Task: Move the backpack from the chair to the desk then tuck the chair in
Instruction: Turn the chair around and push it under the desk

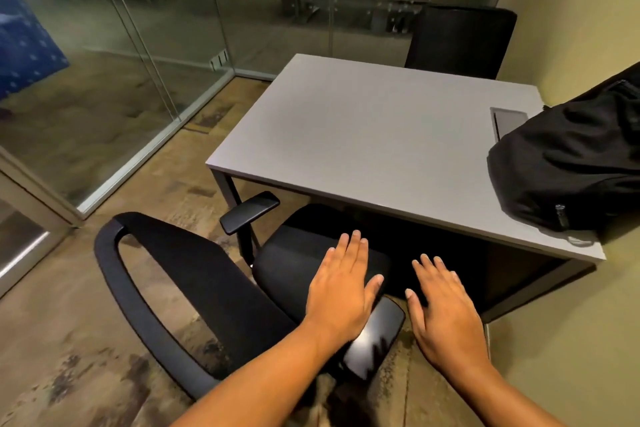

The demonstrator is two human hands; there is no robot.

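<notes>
A black backpack [568, 163] lies on the right end of the grey desk [363, 135], leaning toward the wall. The black office chair [194, 291] stands turned sideways at the desk's near edge, its seat front just under the desktop and its backrest to the left. My left hand [343, 288] hovers flat and open over the seat, beside the near armrest [372, 340]. To the right of that armrest, my right hand [446, 308] is also flat with fingers spread, holding nothing.
A second black chair [457, 42] stands at the desk's far side. Glass walls [138, 62] run along the left and back. A yellow-green wall [588, 10] bounds the right. A cable hatch [509, 120] is set in the desktop near the backpack.
</notes>
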